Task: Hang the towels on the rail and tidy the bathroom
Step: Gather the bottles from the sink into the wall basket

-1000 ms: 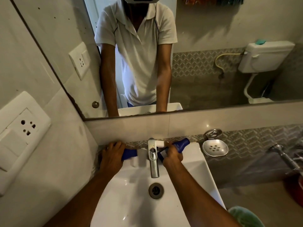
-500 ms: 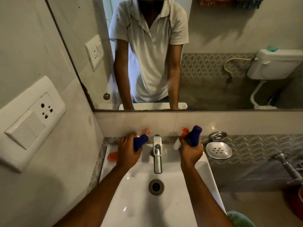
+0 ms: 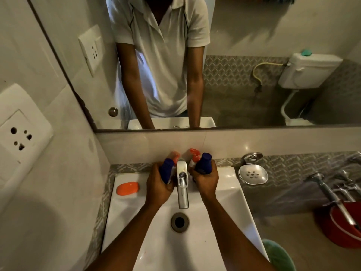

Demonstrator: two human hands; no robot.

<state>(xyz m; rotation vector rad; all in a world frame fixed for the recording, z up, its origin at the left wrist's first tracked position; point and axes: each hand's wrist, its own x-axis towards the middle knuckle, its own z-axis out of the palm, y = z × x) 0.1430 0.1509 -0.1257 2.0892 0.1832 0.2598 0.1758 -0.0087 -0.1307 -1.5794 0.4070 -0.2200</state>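
- Left hand (image 3: 159, 185) is wrapped around a blue bottle (image 3: 167, 170), left of the tap (image 3: 182, 184).
- Right hand (image 3: 206, 178) clasps another blue bottle (image 3: 204, 164) beside an orange-capped bottle (image 3: 195, 156).
- Orange soap (image 3: 127, 188) lies on the white sink (image 3: 230, 194) rim, far left.
- Empty steel soap dish (image 3: 253, 174) is mounted on the wall at right.

Dim bathroom with pale tiled walls. A white sink (image 3: 230, 194) with chrome tap (image 3: 182, 184) sits below a wide mirror (image 3: 244, 36). Wall socket (image 3: 19, 137) far left; steel soap dish (image 3: 253, 174) and red bucket (image 3: 343, 225) right.
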